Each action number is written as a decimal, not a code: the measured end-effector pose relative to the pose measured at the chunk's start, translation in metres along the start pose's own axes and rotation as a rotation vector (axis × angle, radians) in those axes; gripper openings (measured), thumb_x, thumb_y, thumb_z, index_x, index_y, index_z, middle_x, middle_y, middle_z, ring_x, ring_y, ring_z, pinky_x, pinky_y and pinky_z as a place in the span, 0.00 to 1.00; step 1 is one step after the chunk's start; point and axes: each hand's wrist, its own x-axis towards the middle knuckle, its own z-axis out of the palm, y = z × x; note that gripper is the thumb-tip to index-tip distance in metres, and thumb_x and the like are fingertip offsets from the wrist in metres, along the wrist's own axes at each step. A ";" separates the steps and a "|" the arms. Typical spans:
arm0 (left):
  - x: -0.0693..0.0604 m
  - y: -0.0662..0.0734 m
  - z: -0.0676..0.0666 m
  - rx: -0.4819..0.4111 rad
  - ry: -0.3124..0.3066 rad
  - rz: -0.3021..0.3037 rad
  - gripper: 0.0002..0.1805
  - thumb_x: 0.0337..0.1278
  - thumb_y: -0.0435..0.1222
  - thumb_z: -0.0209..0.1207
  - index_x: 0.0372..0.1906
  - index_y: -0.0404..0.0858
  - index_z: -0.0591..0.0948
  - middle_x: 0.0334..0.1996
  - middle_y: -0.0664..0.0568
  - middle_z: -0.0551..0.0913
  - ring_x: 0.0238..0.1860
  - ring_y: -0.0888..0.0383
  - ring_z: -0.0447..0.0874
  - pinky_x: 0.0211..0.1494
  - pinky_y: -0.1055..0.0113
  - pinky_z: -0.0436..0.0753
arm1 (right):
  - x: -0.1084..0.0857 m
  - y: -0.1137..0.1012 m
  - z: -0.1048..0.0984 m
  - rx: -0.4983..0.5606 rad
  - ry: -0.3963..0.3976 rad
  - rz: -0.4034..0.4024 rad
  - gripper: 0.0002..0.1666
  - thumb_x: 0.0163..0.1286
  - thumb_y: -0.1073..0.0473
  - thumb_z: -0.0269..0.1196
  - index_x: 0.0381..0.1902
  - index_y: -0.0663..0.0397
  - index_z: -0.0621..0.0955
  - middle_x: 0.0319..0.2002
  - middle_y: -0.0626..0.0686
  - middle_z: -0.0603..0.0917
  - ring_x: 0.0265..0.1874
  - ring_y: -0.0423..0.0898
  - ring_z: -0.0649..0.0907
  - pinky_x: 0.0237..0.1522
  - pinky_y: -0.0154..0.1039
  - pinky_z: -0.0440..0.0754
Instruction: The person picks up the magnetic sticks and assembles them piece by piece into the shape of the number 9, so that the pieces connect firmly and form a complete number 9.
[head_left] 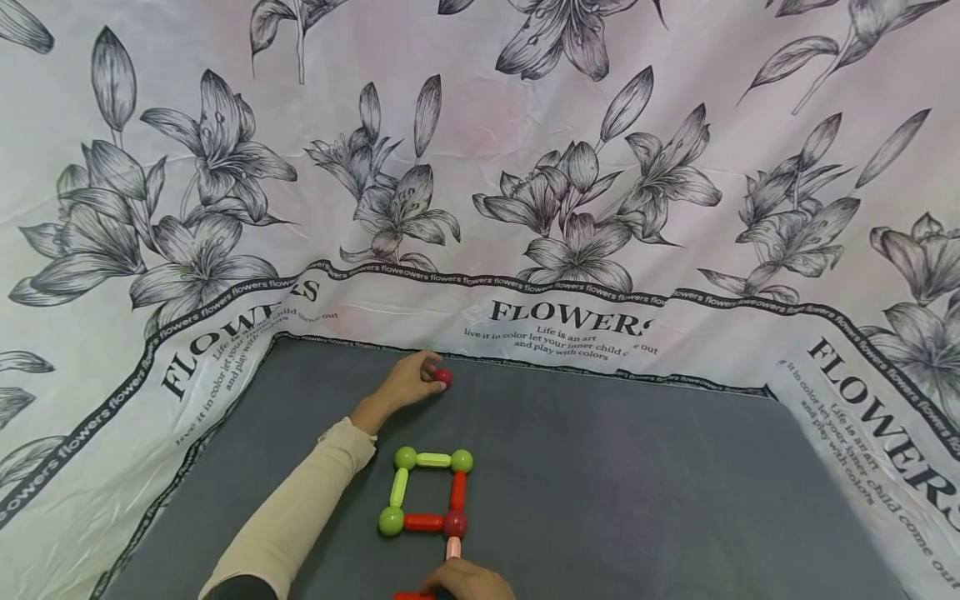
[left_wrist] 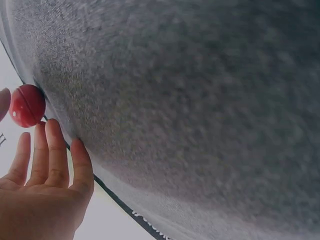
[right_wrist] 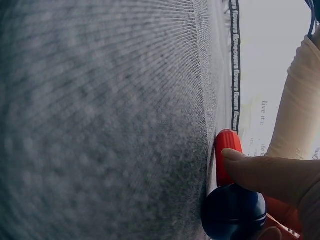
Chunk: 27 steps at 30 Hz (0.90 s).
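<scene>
At the far side of the table, my left hand reaches to a red ball. The left wrist view puts this ball between thumb tip and fingertips, the fingers fairly straight. At the near edge, my right hand holds a dark blue ball, its thumb lying against a red stick joined to it. A pink stick runs from the right hand to the dark red ball at a corner of a square of sticks and balls.
The square has green balls at its other corners, with yellow-green sticks and red sticks between them. It lies flat on the grey table. A flower-printed sheet rises behind the table and along its sides.
</scene>
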 end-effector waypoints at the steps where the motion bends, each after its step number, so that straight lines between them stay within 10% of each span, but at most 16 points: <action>1: 0.001 0.000 0.001 0.005 -0.001 0.001 0.28 0.58 0.36 0.69 0.63 0.36 0.77 0.49 0.42 0.84 0.48 0.49 0.83 0.52 0.53 0.81 | 0.000 0.000 0.000 -0.004 -0.003 -0.004 0.12 0.70 0.47 0.63 0.41 0.47 0.86 0.36 0.39 0.84 0.34 0.22 0.76 0.36 0.24 0.76; 27: -0.004 0.004 0.007 0.068 -0.022 0.061 0.21 0.54 0.36 0.72 0.53 0.38 0.81 0.45 0.46 0.86 0.44 0.53 0.84 0.50 0.56 0.82 | 0.002 -0.008 0.001 -0.013 -0.051 0.129 0.09 0.66 0.49 0.65 0.37 0.46 0.87 0.31 0.36 0.83 0.28 0.23 0.74 0.33 0.26 0.75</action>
